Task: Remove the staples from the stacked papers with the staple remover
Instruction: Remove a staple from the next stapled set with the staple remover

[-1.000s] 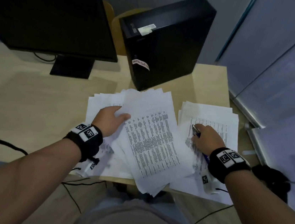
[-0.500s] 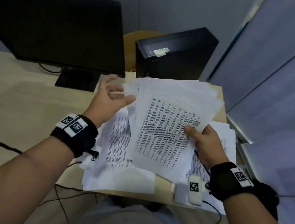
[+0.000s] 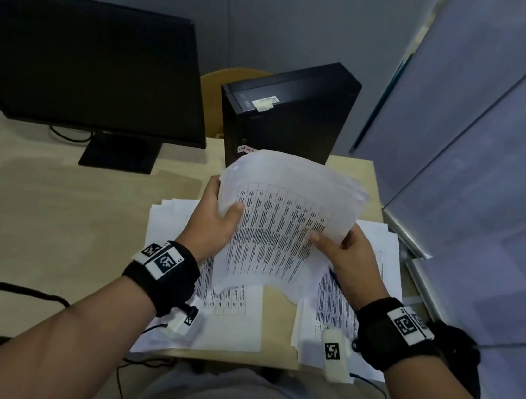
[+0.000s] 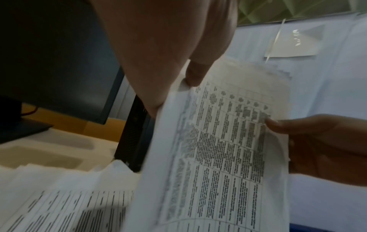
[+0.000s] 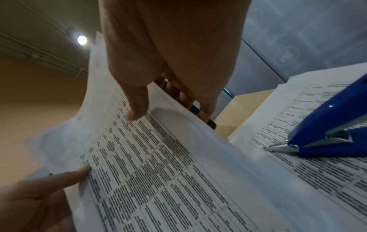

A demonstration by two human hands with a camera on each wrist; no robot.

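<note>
Left hand [image 3: 215,223] and right hand [image 3: 347,259] each grip a side edge of a printed sheaf [image 3: 285,222], thumbs on its face, holding it raised and bowed above the bench [image 3: 55,207]. Blue staple remover [image 5: 327,130] lies on the right-hand paper pile [image 3: 387,257]; a second pile [image 3: 169,221] lies below the left hand. Monitor [image 3: 89,62] and computer tower [image 3: 291,116] stand behind.
</note>
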